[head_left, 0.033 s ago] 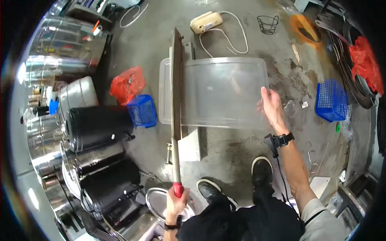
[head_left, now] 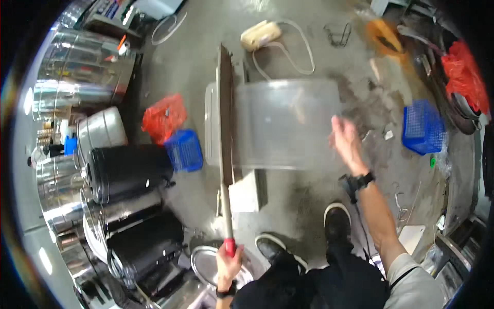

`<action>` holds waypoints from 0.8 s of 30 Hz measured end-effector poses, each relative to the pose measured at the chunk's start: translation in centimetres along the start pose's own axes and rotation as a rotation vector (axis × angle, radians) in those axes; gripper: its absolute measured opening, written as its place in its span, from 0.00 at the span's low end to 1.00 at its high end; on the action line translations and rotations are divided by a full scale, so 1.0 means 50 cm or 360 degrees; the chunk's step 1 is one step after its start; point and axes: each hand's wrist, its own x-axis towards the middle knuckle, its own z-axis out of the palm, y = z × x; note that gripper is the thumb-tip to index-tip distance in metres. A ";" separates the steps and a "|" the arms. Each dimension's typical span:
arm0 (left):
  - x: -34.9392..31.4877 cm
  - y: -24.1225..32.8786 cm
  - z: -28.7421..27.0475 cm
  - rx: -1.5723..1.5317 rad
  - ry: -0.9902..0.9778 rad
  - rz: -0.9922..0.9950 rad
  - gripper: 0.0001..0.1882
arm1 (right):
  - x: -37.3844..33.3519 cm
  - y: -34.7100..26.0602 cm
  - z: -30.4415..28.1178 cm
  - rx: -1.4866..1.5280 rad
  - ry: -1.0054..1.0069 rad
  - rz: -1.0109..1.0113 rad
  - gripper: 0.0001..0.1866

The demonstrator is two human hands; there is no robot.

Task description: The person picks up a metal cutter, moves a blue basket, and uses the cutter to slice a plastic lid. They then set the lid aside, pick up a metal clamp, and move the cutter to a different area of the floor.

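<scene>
My left hand [head_left: 229, 261] is closed round the red grip of a long-handled flat tool [head_left: 225, 108], held upright in view. Its brownish flat part shows almost edge-on, so its kind is unclear. Beyond it, a clear plastic bin or lid [head_left: 288, 123] lies crosswise, partly hidden behind the tool. Close to the bin's right edge is my right hand [head_left: 347, 143], thumb and fingers apart, blurred by motion. Contact with the edge is hard to make out. A white block-shaped thing [head_left: 244, 194] sits under the bin's near side.
Black cylindrical containers [head_left: 128, 172] and steel pots crowd the left. Beside them are a red plastic bag [head_left: 164, 116] and a blue basket [head_left: 184, 152]. A cream corded device [head_left: 261, 35] lies ahead. Another blue basket [head_left: 423, 129] and pans stand at the right.
The whole view has shifted slightly and blurred. My right hand's fingers have moved a little at the bin's right edge. My left hand keeps its grip on the tool.
</scene>
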 end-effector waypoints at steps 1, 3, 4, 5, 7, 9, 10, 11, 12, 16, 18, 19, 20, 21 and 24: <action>0.008 0.026 0.016 0.0011 -0.0050 -0.0017 0.14 | -0.008 0.016 -0.015 -0.0036 -0.0027 -0.0021 0.24; 0.021 0.022 0.034 0.0020 -0.0099 -0.0014 0.13 | -0.012 0.026 -0.043 -0.0018 -0.0010 -0.0035 0.24; 0.010 0.019 0.030 0.0020 -0.0129 -0.0010 0.12 | -0.004 0.029 -0.052 -0.0019 0.0026 -0.0028 0.24; 0.022 0.015 0.033 0.0089 -0.0112 -0.0048 0.15 | 0.019 0.037 -0.047 0.0008 0.0032 0.0010 0.23; 0.011 0.066 0.000 -0.0013 -0.0146 -0.0089 0.15 | 0.021 0.041 -0.048 -0.0024 0.0011 -0.0006 0.24; -0.006 0.135 -0.100 0.0018 -0.0224 -0.0152 0.13 | 0.013 0.031 -0.033 -0.0066 -0.0013 0.0000 0.24; -0.022 0.188 -0.170 0.0138 -0.0249 -0.0180 0.12 | 0.011 0.017 -0.023 -0.0074 0.0009 -0.0050 0.25; -0.042 0.267 -0.230 0.0067 -0.0228 -0.0255 0.11 | 0.007 0.016 -0.017 -0.0098 0.0021 -0.0092 0.25; -0.046 0.344 -0.269 -0.0026 -0.0226 -0.0317 0.10 | 0.013 0.024 -0.028 -0.0146 0.0005 -0.0089 0.25; -0.018 0.475 -0.319 0.0011 -0.0333 -0.0376 0.10 | 0.026 0.037 -0.055 -0.0196 0.0005 -0.0030 0.27; -0.010 0.387 -0.268 0.0494 -0.0295 -0.0116 0.12 | 0.026 0.023 -0.054 -0.0196 0.0018 -0.0017 0.27; -0.019 0.300 -0.178 0.0562 -0.0114 0.0071 0.11 | 0.024 0.015 -0.044 -0.0186 0.0017 -0.0001 0.27; -0.023 0.119 -0.083 0.0801 0.0056 0.0465 0.12 | 0.006 -0.002 -0.013 -0.0142 -0.0018 0.0022 0.27; -0.010 0.099 -0.019 0.0252 0.0023 -0.0092 0.13 | -0.003 -0.002 -0.001 -0.0140 -0.0019 0.0038 0.27; 0.020 0.085 0.031 0.0138 0.0057 0.0004 0.13 | 0.017 0.044 -0.054 -0.0060 -0.0010 0.0000 0.27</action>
